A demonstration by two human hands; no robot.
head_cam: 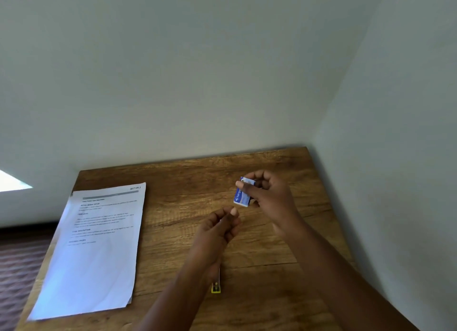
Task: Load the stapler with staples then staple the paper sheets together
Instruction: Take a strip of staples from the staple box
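Head cam: R hand point(269, 194) grips staple box point(242, 194); L hand point(217, 228) fingers curled, contents unclear

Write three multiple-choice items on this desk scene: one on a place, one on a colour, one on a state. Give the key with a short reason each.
1. Where do the paper sheets lie on the table?
A. On its left side
B. Under the right hand
C. Against the right wall

2. What colour is the staple box?
A. Red
B. Blue and white
C. Green

3. What is the right hand doing?
A. Lying flat on the table
B. Pressing the sheets
C. Holding the staple box above the table

Key: 1 A, the sheets sit at the table's left edge, apart from both hands. 2 B, the box is blue with a white end. 3 C, the fingers and thumb curl round the box.
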